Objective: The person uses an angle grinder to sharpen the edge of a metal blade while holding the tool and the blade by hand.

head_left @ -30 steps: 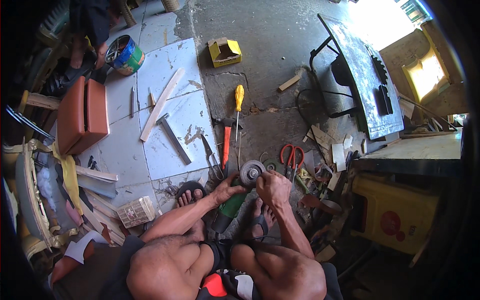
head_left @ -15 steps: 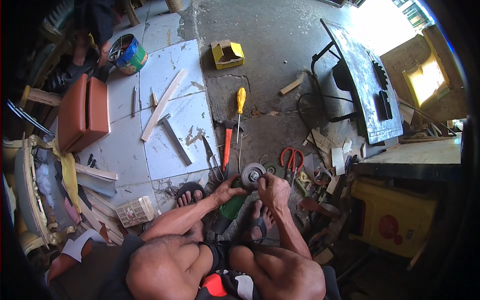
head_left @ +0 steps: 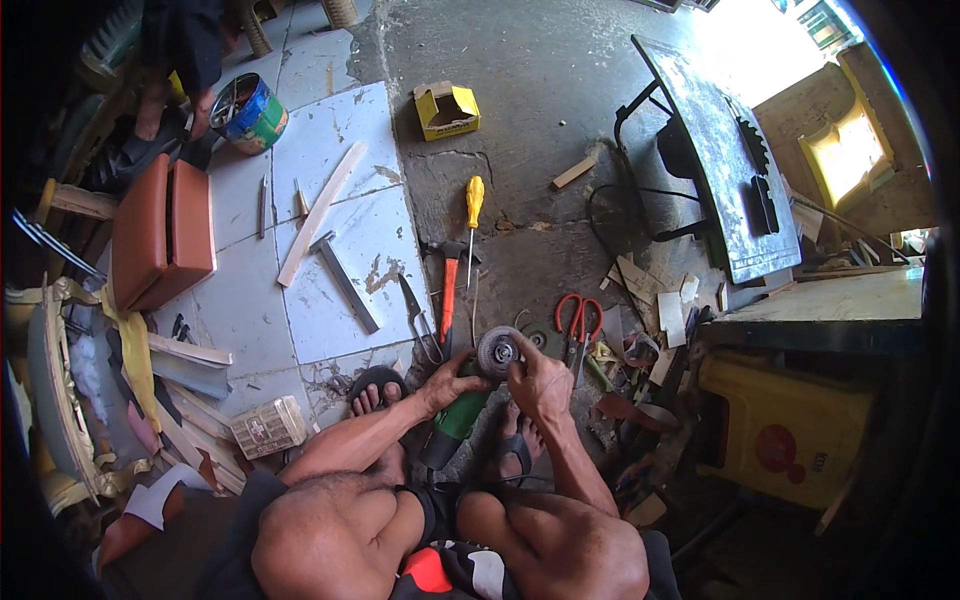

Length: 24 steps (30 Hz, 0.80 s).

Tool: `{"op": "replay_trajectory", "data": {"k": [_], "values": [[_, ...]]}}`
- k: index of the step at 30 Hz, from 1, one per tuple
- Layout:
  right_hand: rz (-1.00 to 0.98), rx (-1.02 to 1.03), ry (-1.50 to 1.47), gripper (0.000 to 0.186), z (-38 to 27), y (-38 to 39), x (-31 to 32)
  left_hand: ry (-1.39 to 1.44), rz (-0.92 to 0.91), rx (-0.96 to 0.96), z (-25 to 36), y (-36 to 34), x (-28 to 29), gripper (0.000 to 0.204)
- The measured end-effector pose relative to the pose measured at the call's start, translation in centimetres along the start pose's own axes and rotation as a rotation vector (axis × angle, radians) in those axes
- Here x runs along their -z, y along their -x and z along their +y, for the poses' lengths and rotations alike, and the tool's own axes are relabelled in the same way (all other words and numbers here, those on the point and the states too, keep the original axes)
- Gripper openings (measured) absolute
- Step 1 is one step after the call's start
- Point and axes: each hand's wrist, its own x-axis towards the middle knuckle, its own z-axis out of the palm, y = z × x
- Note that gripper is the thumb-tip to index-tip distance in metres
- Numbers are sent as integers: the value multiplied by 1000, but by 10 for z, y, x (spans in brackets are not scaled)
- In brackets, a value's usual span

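Observation:
An angle grinder with a green body stands tilted between my feet, its grey grinding disc facing up. My left hand is wrapped round the grinder's head, just below the disc. At the disc's right side, my right hand is closed, its thumb and forefinger against the disc beside the metal centre nut. Its other fingers are curled and partly hidden. A second, greenish disc lies on the floor just behind my right hand. Red-handled scissors lie to its right.
Beyond the grinder lie a hammer, a yellow-handled screwdriver and dark shears. A table saw is at the right, wood scraps near it. A paint bucket and another person's legs are far left.
My right hand has shifted slightly left and its forefinger has come in over the disc, nearer the centre nut. My left hand keeps its hold on the grinder.

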Motion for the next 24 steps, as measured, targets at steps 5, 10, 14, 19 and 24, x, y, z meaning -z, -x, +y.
{"op": "replay_trajectory", "data": {"k": [5, 10, 14, 19, 24], "values": [[-7, -6, -26, 21, -6, -2, 2, -26, 31, -26, -9, 1, 7, 79], [-65, -25, -11, 27, 8, 2, -3, -12, 29, -12, -5, 1, 1, 83], [-85, 1, 24, 28, 7, 2, 0, -31, 10, 0, -3, -3, -2, 87], [-80, -5, -9, 32, 5, -5, 1, -31, 35, -7, -14, -4, 5, 89], [-199, 211, -59, 56, -3, -11, 21, 1, -18, 34, -2, 0, 2, 92]]}}
